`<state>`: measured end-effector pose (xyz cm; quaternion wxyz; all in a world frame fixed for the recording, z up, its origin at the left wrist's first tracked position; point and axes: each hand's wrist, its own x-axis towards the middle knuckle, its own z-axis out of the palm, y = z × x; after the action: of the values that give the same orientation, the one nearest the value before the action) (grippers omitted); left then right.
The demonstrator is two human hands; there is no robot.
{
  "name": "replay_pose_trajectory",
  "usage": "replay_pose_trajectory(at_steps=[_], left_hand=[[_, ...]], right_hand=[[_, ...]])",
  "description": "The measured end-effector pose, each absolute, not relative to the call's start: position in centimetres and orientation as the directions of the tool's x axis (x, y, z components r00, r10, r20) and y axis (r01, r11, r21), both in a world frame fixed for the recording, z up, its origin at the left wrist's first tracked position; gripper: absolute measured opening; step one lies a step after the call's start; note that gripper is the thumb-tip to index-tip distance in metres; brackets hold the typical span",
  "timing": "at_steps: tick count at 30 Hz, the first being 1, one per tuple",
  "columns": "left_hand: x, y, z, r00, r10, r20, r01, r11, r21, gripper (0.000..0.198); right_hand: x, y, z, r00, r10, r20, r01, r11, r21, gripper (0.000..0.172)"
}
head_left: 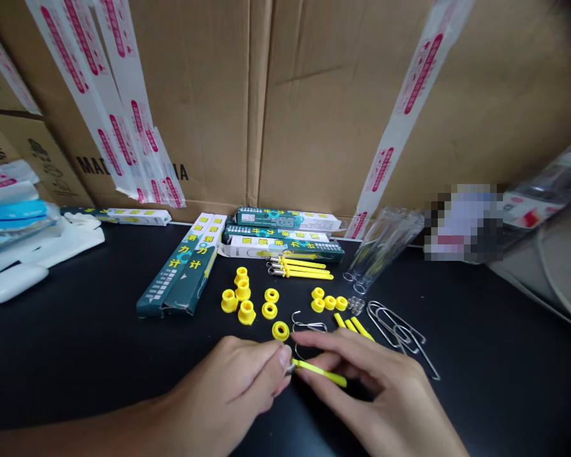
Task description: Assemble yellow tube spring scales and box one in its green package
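My left hand [228,381] pinches the metal end of a slim yellow plastic rod [320,372] between thumb and fingers. My right hand [375,381] grips the same rod from the other side, its fingers partly covering it. Just above my hands lie a yellow plastic ring [280,331] and a bent steel wire hook [308,327]. Several more yellow rods [353,327] lie partly behind my right hand's fingers. Several yellow collars [242,301] stand in loose groups further up the table.
Green-and-white spring scale boxes [185,263] and assembled yellow scales [299,268] lie behind the parts. Clear plastic tubes [383,244], large steel clips [400,336] and white packets [23,235] sit on the black table [504,355]. Taped cardboard cartons [342,108] form a wall behind it.
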<state>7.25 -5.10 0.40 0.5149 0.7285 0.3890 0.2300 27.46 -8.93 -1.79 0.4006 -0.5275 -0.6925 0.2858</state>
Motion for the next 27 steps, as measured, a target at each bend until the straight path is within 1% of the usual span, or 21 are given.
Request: replay_pose_trajectory(at_steps=[2, 3, 6, 8, 10, 13, 16, 18, 21, 24, 27], left_hand=[[7.1, -5.1, 0.2, 0.598, 0.799, -0.072, 0.330, -0.163, 0.930, 0.051], [7.1, -5.1, 0.1, 0.608, 0.790, -0.077, 0.342, -0.173, 0.924, 0.052], [7.0, -4.7, 0.3, 0.630, 0.773, -0.073, 0.365, -0.211, 0.907, 0.052], [7.1, -4.5, 0.6, 0.642, 0.763, -0.069, 0.385, -0.244, 0.890, 0.047], [7.2, -4.3, 0.8, 0.652, 0.754, -0.075, 0.416, -0.273, 0.867, 0.040], [7.3, -4.3, 1.0, 0.672, 0.736, -0.077, 0.436, -0.309, 0.845, 0.035], [7.3, -4.3, 0.7, 0.697, 0.713, -0.073, 0.427, -0.331, 0.842, 0.031], [7.2, -4.3, 0.5, 0.698, 0.713, -0.065, 0.428, -0.342, 0.836, 0.031], [7.2, -4.3, 0.3, 0.704, 0.709, -0.052, 0.424, -0.361, 0.831, 0.030], [7.2, -4.3, 0.2, 0.716, 0.696, -0.050, 0.412, -0.364, 0.835, 0.029], [7.1, -4.3, 0.3, 0.710, 0.702, -0.056, 0.412, -0.349, 0.842, 0.031]], right_hand=[[27.6, -8.9, -1.6, -0.161, 0.932, 0.323, 0.535, 0.358, -0.765, 0.016], [27.6, -8.9, -1.5, -0.180, 0.919, 0.352, 0.540, 0.391, -0.745, 0.016], [27.6, -9.0, -1.3, -0.217, 0.889, 0.402, 0.525, 0.454, -0.720, 0.024], [27.5, -9.0, -1.3, -0.234, 0.875, 0.423, 0.514, 0.481, -0.710, 0.029], [27.6, -9.0, -1.2, -0.234, 0.869, 0.436, 0.519, 0.491, -0.700, 0.030], [28.0, -8.8, -1.3, -0.201, 0.867, 0.456, 0.537, 0.487, -0.689, 0.023], [28.4, -8.5, -1.5, -0.158, 0.884, 0.441, 0.540, 0.451, -0.711, 0.014], [28.5, -8.4, -1.7, -0.144, 0.896, 0.419, 0.525, 0.428, -0.736, 0.012], [28.4, -8.5, -2.0, -0.106, 0.914, 0.392, 0.467, 0.394, -0.792, 0.019], [28.0, -8.8, -2.0, -0.053, 0.926, 0.373, 0.373, 0.365, -0.853, 0.026], [27.8, -9.0, -1.8, -0.034, 0.927, 0.373, 0.260, 0.369, -0.892, 0.026]])
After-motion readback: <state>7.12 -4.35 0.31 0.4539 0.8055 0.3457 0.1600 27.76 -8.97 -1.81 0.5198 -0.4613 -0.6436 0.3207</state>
